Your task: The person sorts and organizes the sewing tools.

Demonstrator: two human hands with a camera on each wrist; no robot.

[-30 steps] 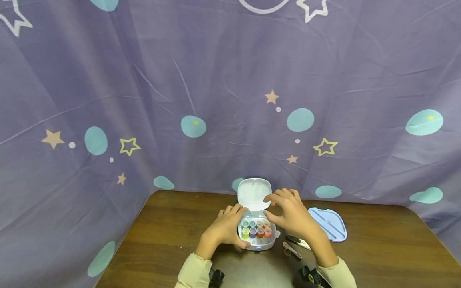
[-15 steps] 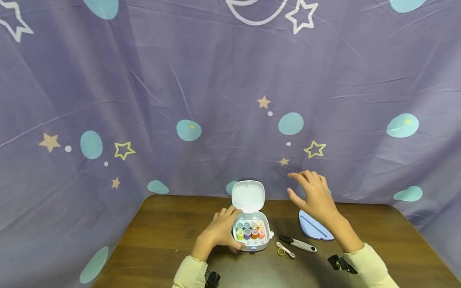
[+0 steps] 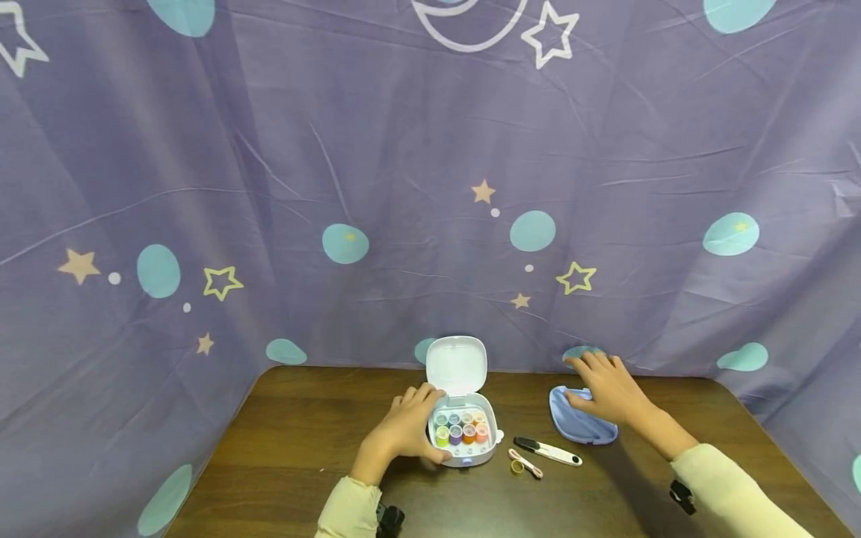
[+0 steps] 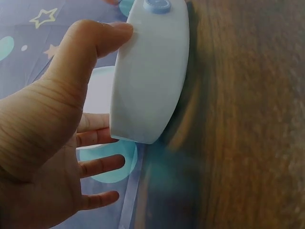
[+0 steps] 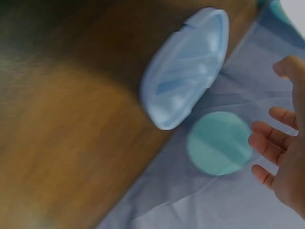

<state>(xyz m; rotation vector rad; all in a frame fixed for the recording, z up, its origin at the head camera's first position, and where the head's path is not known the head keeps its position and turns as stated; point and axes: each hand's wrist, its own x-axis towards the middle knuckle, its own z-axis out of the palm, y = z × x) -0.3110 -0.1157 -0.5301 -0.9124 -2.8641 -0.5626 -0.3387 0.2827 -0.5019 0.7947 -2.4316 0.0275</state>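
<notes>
Left grip [image 3: 403, 427]: bare hand at the near-left corner of the white box [image 3: 481, 457], thumb on its front wall, 2 fingers against its rear side, holding it. Lid [image 3: 456, 365]: 1, raised at the box's back, beyond the left grip. Coloured cylinders [image 3: 455, 434]: 8, in 2 rows of 4, inside the box, to the right of the left grip. Blue button [image 4: 157, 5]: 1, on the box's front wall, past the left thumb.

Right grip [image 3: 607, 390]: bare hand, fingers apart and loosely bent, holding nothing. Blue tray [image 3: 582, 426]: 1, on the bench [image 3: 289, 448] below the right grip (apart from the fingers in the right wrist view).

Between both grips, nearer the person: black-and-white tool [image 3: 557, 453], 1; pale pink strip [image 3: 528, 464], 1; yellow ring [image 3: 517, 468], 1, just beside the strip.
</notes>
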